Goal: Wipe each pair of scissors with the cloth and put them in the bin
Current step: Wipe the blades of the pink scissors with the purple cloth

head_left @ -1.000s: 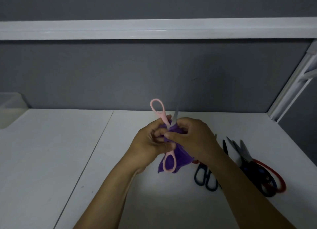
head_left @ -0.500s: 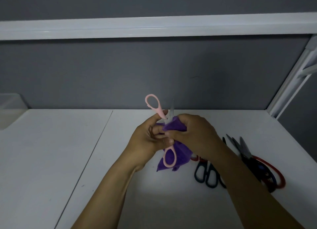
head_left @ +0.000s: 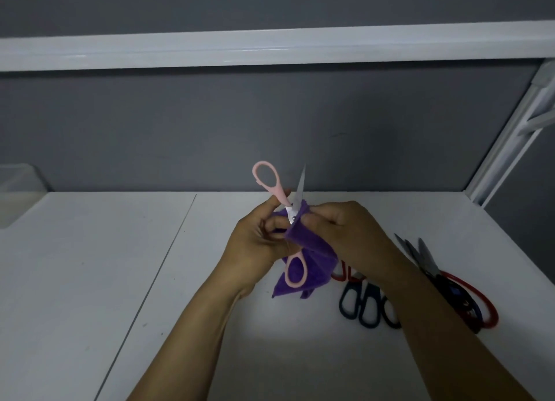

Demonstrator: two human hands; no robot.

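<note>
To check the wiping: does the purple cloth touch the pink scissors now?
Touching. The head view shows the purple cloth pressed against the pink scissors at the pivot, pinched by the right hand.

White table [head_left: 90, 280] beneath the grip, with a straight seam [head_left: 168, 256] to the grip's left. Grey wall [head_left: 270, 124] behind it, and a white ledge [head_left: 270, 50] crossing the wall well above. Slanted white frame [head_left: 510, 148] far right. Dim light, with a brighter patch on the table just below the grip.

White table [head_left: 90, 280], loose scissors [head_left: 428, 262] lying at right, bin [head_left: 18, 196] far left
</note>
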